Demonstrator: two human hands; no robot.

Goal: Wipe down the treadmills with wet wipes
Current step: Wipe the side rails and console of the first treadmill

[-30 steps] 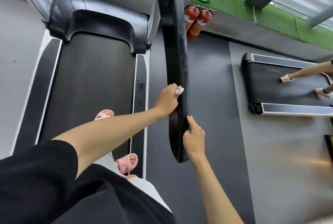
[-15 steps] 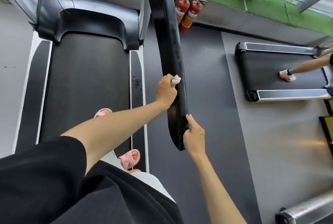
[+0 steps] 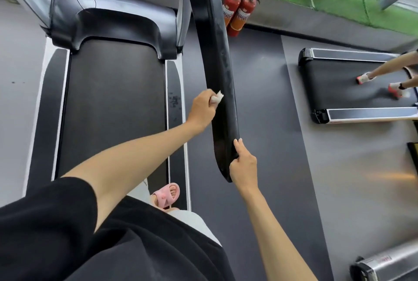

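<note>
From the head view, the left hand [image 3: 202, 108] pinches a balled-up wet wipe [image 3: 217, 97] against the inner face of the treadmill's black handrail [image 3: 220, 72]. The right hand [image 3: 243, 165], nearer the body, curls round the rail's end and steadies it.

The wipe is wadded small, so I judge each pass covers only a thin strip. Smears show on the rail beyond the left hand, and these could be left streaky. A loose pinch could drop the wipe onto the deck edge [image 3: 174, 104] below the left hand. The patch under the right hand's fingers [image 3: 237, 145] goes unwiped unless that grip shifts.
</note>
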